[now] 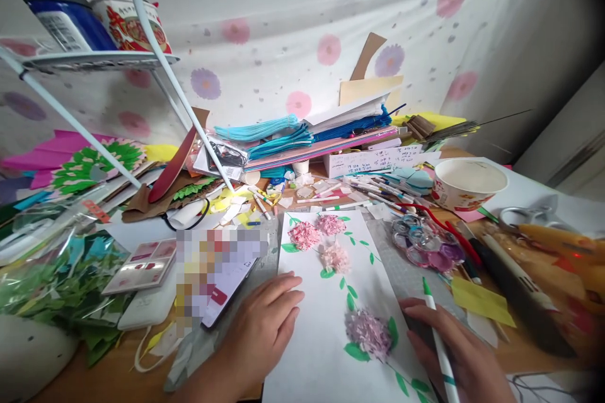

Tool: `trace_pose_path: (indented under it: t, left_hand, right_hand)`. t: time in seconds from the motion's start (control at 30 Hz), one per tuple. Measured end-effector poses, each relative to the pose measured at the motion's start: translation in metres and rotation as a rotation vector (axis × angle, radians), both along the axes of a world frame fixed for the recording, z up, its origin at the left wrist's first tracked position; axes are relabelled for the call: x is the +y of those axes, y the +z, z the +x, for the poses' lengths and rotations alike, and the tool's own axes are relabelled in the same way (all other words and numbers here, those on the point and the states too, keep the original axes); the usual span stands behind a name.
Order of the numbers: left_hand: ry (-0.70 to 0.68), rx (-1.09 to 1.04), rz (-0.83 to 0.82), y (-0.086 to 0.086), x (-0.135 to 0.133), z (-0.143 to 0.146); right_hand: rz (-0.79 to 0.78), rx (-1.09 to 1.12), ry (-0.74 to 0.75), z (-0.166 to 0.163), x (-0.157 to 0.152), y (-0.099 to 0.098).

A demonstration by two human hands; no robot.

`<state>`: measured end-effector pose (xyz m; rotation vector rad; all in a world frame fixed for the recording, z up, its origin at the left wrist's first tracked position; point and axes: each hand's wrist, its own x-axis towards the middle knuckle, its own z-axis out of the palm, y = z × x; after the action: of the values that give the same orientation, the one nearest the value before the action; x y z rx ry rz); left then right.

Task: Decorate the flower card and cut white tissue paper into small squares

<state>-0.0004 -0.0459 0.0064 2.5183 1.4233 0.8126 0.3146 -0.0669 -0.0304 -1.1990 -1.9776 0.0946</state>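
Note:
A white sheet of paper lies in front of me, bearing crumpled-paper flowers and green drawn leaves. Near its top are a deep pink flower, a mauve-pink one and a pale peach one; a lilac flower sits lower down. My left hand rests flat at the sheet's left edge, fingers stretched out and holding nothing. At the right edge my right hand is closed around a white marker, whose green tip points up and away from the paper.
A phone lies left of the sheet, partly blurred out. On the right are a paint palette, a paper bowl, scissors and an orange glue gun. Markers and paper scraps lie behind; a white rack stands at left.

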Motion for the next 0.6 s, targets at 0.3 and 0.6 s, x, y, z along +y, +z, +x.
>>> trace_pose_path:
  t: [0.3,0.6]
  left_hand:
    - [-0.157,0.010,0.067,-0.011,0.011,-0.001]
    - [-0.161,0.009,0.087,-0.005,0.015,-0.001]
  right_hand:
    - [-0.005,-0.109,-0.071,0.002,-0.003,-0.009]
    - [0.007,-0.141,-0.120,0.009,-0.002,-0.014]
